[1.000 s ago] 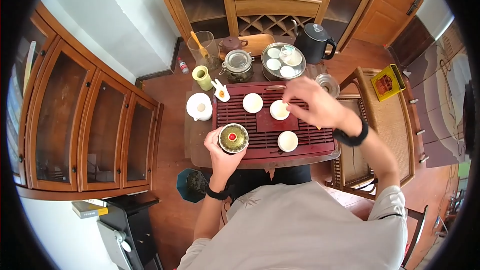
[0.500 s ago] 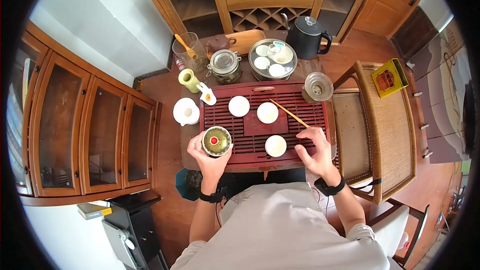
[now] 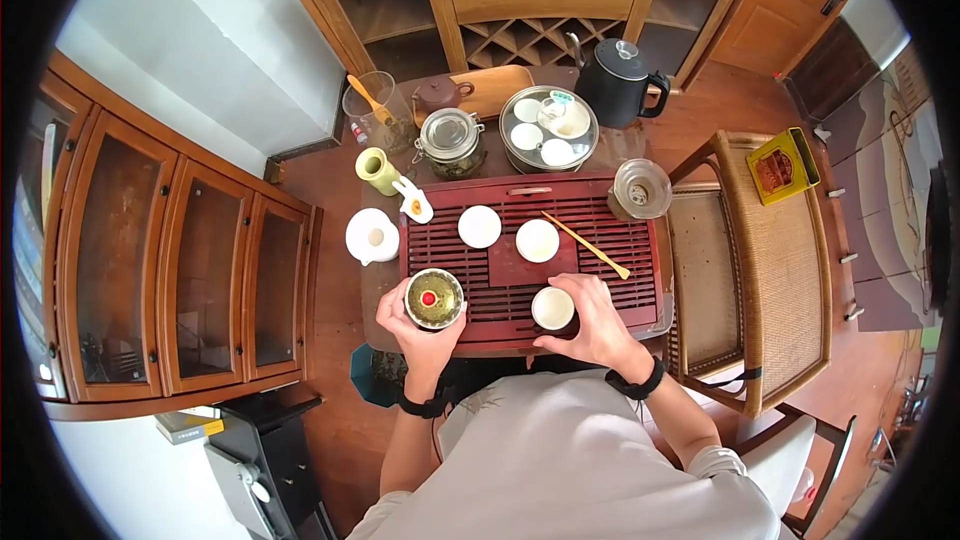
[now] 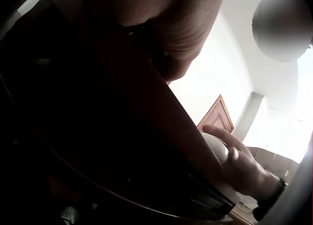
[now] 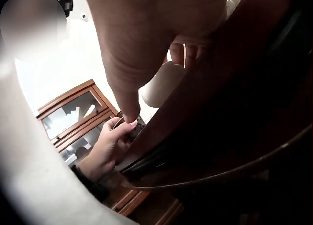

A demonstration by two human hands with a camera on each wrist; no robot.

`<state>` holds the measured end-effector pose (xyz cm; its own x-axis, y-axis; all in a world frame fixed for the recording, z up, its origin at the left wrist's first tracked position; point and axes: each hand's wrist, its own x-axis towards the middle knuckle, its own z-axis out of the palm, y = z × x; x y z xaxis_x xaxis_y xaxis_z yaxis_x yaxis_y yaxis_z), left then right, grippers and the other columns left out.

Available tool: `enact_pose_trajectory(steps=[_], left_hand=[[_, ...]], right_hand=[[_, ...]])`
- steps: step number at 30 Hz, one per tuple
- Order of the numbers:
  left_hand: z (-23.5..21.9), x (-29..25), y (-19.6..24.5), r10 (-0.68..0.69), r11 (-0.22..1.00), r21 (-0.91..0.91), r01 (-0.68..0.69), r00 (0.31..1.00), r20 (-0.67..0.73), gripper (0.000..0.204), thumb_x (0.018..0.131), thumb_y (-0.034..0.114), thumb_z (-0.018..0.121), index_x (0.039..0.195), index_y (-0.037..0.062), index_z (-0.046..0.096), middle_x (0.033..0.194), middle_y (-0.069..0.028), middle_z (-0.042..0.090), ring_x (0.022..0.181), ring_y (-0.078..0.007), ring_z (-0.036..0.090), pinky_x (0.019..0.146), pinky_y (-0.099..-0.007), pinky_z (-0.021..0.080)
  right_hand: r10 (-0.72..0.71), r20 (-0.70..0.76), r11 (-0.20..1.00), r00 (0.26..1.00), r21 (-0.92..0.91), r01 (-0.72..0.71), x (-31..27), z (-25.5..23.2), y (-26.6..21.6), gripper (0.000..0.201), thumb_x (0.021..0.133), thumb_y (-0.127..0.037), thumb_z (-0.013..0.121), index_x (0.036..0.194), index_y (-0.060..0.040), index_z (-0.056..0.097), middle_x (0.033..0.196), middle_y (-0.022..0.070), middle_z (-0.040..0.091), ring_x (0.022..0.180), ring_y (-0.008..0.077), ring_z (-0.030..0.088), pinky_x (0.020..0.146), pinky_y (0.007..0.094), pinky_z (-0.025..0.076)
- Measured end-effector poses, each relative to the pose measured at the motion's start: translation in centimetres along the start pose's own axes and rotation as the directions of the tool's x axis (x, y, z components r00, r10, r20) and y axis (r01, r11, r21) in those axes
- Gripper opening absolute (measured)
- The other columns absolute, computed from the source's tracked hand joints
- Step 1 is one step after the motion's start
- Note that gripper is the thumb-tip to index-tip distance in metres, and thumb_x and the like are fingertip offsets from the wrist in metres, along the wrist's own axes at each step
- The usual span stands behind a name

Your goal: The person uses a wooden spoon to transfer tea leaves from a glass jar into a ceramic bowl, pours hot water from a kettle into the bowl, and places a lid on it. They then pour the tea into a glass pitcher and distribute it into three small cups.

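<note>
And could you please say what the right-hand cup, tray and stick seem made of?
Cup: probably glazed porcelain, smooth white. Tray: likely varnished wood, its red surface faintly shiny. Stick: bamboo or wood, even tan; I can't tell which.

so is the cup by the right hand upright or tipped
Upright: in the head view, the cup shows its round mouth facing up.

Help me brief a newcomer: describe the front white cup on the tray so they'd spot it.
On the table sits a dark red slatted tray. The white cup stands on it, toward the person. Unlike the two white cups farther back, it has the right grip around it.
</note>
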<state>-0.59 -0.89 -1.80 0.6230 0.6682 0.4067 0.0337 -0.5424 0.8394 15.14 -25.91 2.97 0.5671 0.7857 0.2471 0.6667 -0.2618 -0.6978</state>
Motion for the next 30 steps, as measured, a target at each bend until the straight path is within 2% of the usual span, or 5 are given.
enact_pose_trajectory(steps=[6, 16, 25, 27, 30], left_hand=[[-0.1, 0.0, 0.4, -0.004, 1.000, 0.003, 0.004, 1.000, 0.010, 0.104, 0.076, 0.006, 0.096, 0.148, 0.0076, 0.022, 0.148, -0.0200, 0.047, 0.137, -0.0279, 0.053, 0.120, -0.0445, 0.043], [-0.1, 0.1, 0.0, 0.045, 0.999, -0.005, -0.044, 0.999, 0.015, 0.104, 0.075, 0.007, 0.096, 0.148, 0.0072, 0.022, 0.146, -0.0210, 0.048, 0.136, -0.0294, 0.053, 0.119, -0.0463, 0.044], [-0.1, 0.2, 0.6, 0.035, 0.999, 0.028, -0.035, 0.999, 0.013, 0.104, 0.075, 0.006, 0.096, 0.148, 0.0063, 0.022, 0.146, -0.0214, 0.048, 0.135, -0.0293, 0.054, 0.118, -0.0460, 0.044], [0.0, 0.2, 0.4, 0.035, 0.999, 0.032, -0.035, 0.999, 0.006, 0.104, 0.075, 0.006, 0.096, 0.148, 0.0064, 0.022, 0.146, -0.0214, 0.048, 0.134, -0.0292, 0.055, 0.118, -0.0457, 0.045], [0.0, 0.1, 0.1, 0.043, 0.999, 0.010, -0.043, 0.999, 0.006, 0.105, 0.075, 0.006, 0.096, 0.148, 0.0065, 0.021, 0.147, -0.0212, 0.048, 0.134, -0.0291, 0.055, 0.117, -0.0452, 0.046]], right_hand=[[0.016, -0.018, 1.000, 1.000, 0.016, -0.016, -0.1, 0.7, 0.9, 0.082, 0.076, -0.024, 0.096, 0.145, -0.0082, 0.055, 0.134, 0.0148, 0.064, 0.125, 0.0361, 0.059, 0.109, 0.0488, 0.045], [-0.014, -0.040, 0.999, 0.999, 0.040, 0.016, 0.0, 0.6, 1.1, 0.077, 0.078, -0.015, 0.090, 0.145, -0.0081, 0.055, 0.136, 0.0142, 0.065, 0.125, 0.0360, 0.059, 0.110, 0.0491, 0.046], [0.056, -0.009, 0.995, 0.998, 0.087, -0.055, -0.2, 0.8, 1.2, 0.084, 0.075, -0.021, 0.095, 0.146, -0.0051, 0.054, 0.140, 0.0166, 0.064, 0.131, 0.0393, 0.059, 0.113, 0.0510, 0.045], [-0.009, -0.087, 0.997, 0.996, 0.073, 0.015, 0.1, 0.0, 0.6, 0.084, 0.080, -0.028, 0.093, 0.148, -0.0047, 0.051, 0.146, 0.0193, 0.059, 0.135, 0.0400, 0.056, 0.115, 0.0513, 0.043], [-0.002, -0.132, 0.999, 0.991, 0.046, 0.008, 0.2, 0.2, 1.4, 0.085, 0.082, -0.032, 0.091, 0.148, -0.0014, 0.049, 0.147, 0.0220, 0.057, 0.135, 0.0417, 0.055, 0.115, 0.0530, 0.042]])
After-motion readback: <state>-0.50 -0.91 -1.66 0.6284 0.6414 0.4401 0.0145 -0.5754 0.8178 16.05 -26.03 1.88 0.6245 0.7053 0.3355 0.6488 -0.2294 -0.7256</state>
